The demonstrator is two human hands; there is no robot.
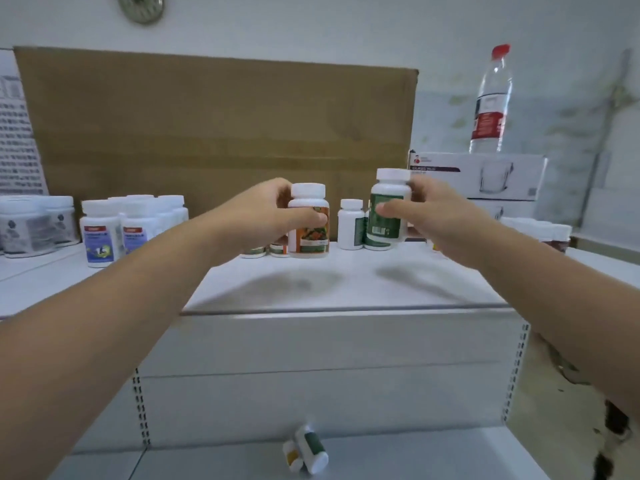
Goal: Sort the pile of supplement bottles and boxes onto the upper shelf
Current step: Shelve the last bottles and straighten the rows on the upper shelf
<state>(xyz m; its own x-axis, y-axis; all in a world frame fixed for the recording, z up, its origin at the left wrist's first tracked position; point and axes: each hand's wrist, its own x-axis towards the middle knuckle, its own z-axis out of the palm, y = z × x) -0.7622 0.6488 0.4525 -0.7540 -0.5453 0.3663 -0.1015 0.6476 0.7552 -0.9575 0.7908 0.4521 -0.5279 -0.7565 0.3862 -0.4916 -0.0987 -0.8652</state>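
White shelving fills my view: an upper shelf (346, 285) runs across the middle, with a big sheet of brown cardboard (214, 126) standing against the pale wall behind it.

Left hand (266, 220): arm stretched forward, palm turned right, thumb across the front and fingers wrapped round the back of a white-capped bottle with an orange and green label (309, 223). The bottle stands upright on the shelf, mid-depth, so the grip is closed around it.

Right hand (426, 216): arm reaching in from the right, thumb laid on the front of a taller white bottle with a dark green label (387, 209), fingers behind it. This bottle is held upright, raised over another green-labelled bottle below it.

Just left of it stands a small white bottle (350, 224). More orange-labelled bottles sit behind the left hand, mostly hidden.

Far left on the shelf: a cluster of white bottles with blue labels and a red strip (104, 233), then wide grey-labelled tubs (33, 225). Right side: a white carton printed with a glass mug (485, 178), carrying a clear water bottle with a red cap and red label (491, 98).

Labels: a barcode shows on the green label; the text itself is too blurred to read.

Lower shelf (433, 455), near: two bottles lying on their sides, touching, one green-labelled (311, 448) and one yellow-labelled (292, 457).
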